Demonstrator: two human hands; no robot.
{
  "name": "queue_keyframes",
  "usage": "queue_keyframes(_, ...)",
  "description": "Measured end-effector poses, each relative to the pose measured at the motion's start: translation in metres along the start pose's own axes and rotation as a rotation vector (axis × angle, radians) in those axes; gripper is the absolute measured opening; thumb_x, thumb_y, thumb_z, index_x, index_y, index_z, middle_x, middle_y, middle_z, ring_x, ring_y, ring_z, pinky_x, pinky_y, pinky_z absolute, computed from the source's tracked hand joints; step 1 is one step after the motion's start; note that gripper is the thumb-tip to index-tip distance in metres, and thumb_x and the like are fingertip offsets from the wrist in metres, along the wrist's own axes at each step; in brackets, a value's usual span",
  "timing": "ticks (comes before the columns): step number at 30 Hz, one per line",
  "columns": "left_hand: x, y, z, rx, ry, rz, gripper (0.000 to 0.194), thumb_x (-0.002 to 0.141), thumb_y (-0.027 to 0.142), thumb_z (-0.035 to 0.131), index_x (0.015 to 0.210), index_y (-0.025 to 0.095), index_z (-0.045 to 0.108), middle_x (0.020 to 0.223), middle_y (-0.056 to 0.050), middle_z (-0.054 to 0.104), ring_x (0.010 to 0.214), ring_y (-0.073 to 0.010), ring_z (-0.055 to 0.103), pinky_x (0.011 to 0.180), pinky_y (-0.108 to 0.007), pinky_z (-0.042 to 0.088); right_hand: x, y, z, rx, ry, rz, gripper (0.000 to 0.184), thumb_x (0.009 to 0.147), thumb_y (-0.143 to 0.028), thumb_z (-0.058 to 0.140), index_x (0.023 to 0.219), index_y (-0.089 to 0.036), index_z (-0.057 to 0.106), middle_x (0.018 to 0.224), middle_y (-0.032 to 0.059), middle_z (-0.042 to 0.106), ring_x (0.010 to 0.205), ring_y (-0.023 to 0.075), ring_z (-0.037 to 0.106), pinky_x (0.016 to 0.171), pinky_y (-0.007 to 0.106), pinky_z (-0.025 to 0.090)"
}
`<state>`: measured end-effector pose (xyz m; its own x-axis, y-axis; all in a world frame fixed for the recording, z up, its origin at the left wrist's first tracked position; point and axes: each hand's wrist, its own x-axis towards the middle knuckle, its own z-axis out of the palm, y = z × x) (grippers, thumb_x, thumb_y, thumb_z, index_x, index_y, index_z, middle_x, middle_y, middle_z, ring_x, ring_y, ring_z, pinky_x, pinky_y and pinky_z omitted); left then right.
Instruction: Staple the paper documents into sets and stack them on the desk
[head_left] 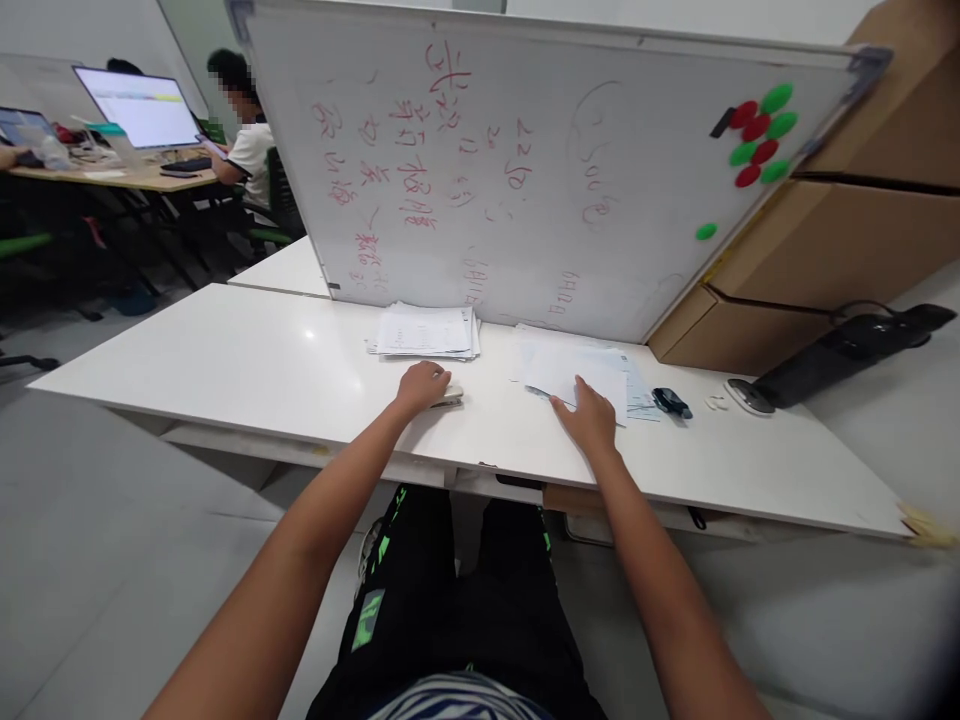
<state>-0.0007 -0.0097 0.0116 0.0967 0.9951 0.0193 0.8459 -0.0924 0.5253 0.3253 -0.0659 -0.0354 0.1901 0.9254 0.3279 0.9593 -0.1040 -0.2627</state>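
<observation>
My left hand (pixel 422 388) is closed around a small pale stapler (pixel 450 398), whose end sticks out to the right of the fingers. Just behind it on the white desk lies a stack of papers (pixel 426 332). My right hand (pixel 592 418) rests on loose white sheets (pixel 551 365), its thumb and fingers apart. A thin dark pen-like strip (pixel 546 391) lies by the right thumb, at the edge of the sheets. It is too small to tell whether the thumb touches it.
A whiteboard (pixel 480 200) with red writing and magnets stands behind the papers, beside cardboard boxes (pixel 862 240). Right of the sheets lie a black object (pixel 671 403), small white pieces (pixel 716 403) and a tall black bottle-like object (pixel 832 355). A person (pixel 251 150) sits at another desk.
</observation>
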Motion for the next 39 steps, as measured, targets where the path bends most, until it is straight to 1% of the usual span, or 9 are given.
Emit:
queue_keyframes(4, 0.0, 0.001, 0.0, -0.024, 0.011, -0.031, 0.041, 0.085, 0.047, 0.042, 0.102, 0.02, 0.068, 0.119, -0.008, 0.064, 0.106, -0.0248, 0.057, 0.083, -0.03, 0.042, -0.003, -0.003, -0.007, 0.018, 0.084, -0.059, 0.041, 0.094, -0.038, 0.035, 0.116, -0.014, 0.06, 0.12, 0.0159, 0.063, 0.113, 0.0273, 0.055, 0.094, 0.039, 0.035)
queue_keyframes(7, 0.0, 0.001, 0.0, -0.025, 0.009, -0.033, 0.04, 0.085, 0.046, 0.042, 0.102, 0.02, 0.067, 0.119, -0.007, 0.064, 0.105, -0.025, 0.058, 0.082, -0.03, 0.042, -0.004, -0.003, -0.012, 0.056, 0.121, -0.031, 0.042, 0.095, -0.029, 0.027, 0.092, -0.015, 0.066, 0.096, 0.0128, 0.07, 0.091, 0.0234, 0.061, 0.081, 0.034, 0.038)
queue_keyframes(10, 0.0, 0.001, 0.0, -0.027, 0.004, -0.036, 0.041, 0.085, 0.047, 0.041, 0.103, 0.021, 0.067, 0.117, -0.007, 0.065, 0.104, -0.0253, 0.058, 0.081, -0.03, 0.042, -0.005, -0.002, -0.014, 0.078, 0.131, 0.013, 0.041, 0.093, -0.028, 0.028, 0.078, -0.016, 0.064, 0.076, 0.0096, 0.066, 0.073, 0.0209, 0.058, 0.07, 0.03, 0.037)
queue_keyframes(16, -0.001, 0.002, -0.001, -0.034, -0.013, -0.052, 0.042, 0.086, 0.048, 0.04, 0.103, 0.02, 0.067, 0.115, -0.007, 0.066, 0.103, -0.0245, 0.059, 0.082, -0.028, 0.041, -0.003, 0.003, -0.014, 0.141, 0.115, 0.069, 0.033, 0.088, -0.03, 0.035, 0.068, -0.019, 0.058, 0.064, 0.0051, 0.059, 0.064, 0.0193, 0.05, 0.063, 0.029, 0.033)
queue_keyframes(22, -0.002, 0.005, -0.002, -0.029, -0.011, -0.07, 0.042, 0.085, 0.048, 0.041, 0.106, 0.021, 0.066, 0.12, -0.007, 0.064, 0.104, -0.0251, 0.058, 0.08, -0.029, 0.042, -0.003, 0.007, -0.017, 0.317, 0.082, 0.137, 0.034, 0.087, -0.037, 0.036, 0.067, -0.021, 0.06, 0.065, 0.0039, 0.06, 0.068, 0.0202, 0.05, 0.067, 0.03, 0.038)
queue_keyframes(25, -0.002, 0.004, -0.002, -0.032, -0.004, -0.062, 0.042, 0.085, 0.048, 0.041, 0.105, 0.02, 0.066, 0.12, -0.007, 0.064, 0.104, -0.0254, 0.058, 0.081, -0.029, 0.042, -0.003, 0.008, -0.016, 0.362, 0.072, 0.207, 0.036, 0.086, -0.04, 0.037, 0.072, -0.021, 0.064, 0.07, 0.0051, 0.064, 0.078, 0.0225, 0.054, 0.077, 0.033, 0.042)
queue_keyframes(29, -0.001, 0.003, -0.001, -0.042, -0.006, -0.051, 0.042, 0.086, 0.048, 0.04, 0.103, 0.021, 0.066, 0.119, -0.007, 0.065, 0.104, -0.0247, 0.058, 0.083, -0.029, 0.041, -0.001, 0.011, -0.012, 0.486, 0.072, 0.271, 0.034, 0.083, -0.039, 0.041, 0.085, -0.022, 0.07, 0.098, 0.0071, 0.07, 0.099, 0.0241, 0.058, 0.088, 0.035, 0.043)
queue_keyframes(33, -0.001, 0.003, -0.001, -0.032, -0.01, -0.053, 0.041, 0.086, 0.047, 0.039, 0.103, 0.021, 0.066, 0.12, -0.007, 0.064, 0.105, -0.0245, 0.057, 0.083, -0.029, 0.041, 0.003, 0.015, -0.009, 0.626, 0.105, 0.288, 0.027, 0.077, -0.035, 0.048, 0.077, -0.02, 0.071, 0.133, 0.0075, 0.057, 0.117, 0.0238, 0.054, 0.097, 0.034, 0.041)
queue_keyframes(39, 0.0, 0.002, -0.001, -0.033, -0.015, -0.068, 0.043, 0.085, 0.048, 0.041, 0.107, 0.02, 0.065, 0.124, -0.007, 0.062, 0.107, -0.0246, 0.057, 0.084, -0.029, 0.041, 0.003, 0.019, -0.01, 0.78, 0.145, 0.315, 0.03, 0.077, -0.035, 0.049, 0.085, -0.017, 0.072, 0.137, 0.0098, 0.053, 0.123, 0.0232, 0.051, 0.104, 0.033, 0.036)
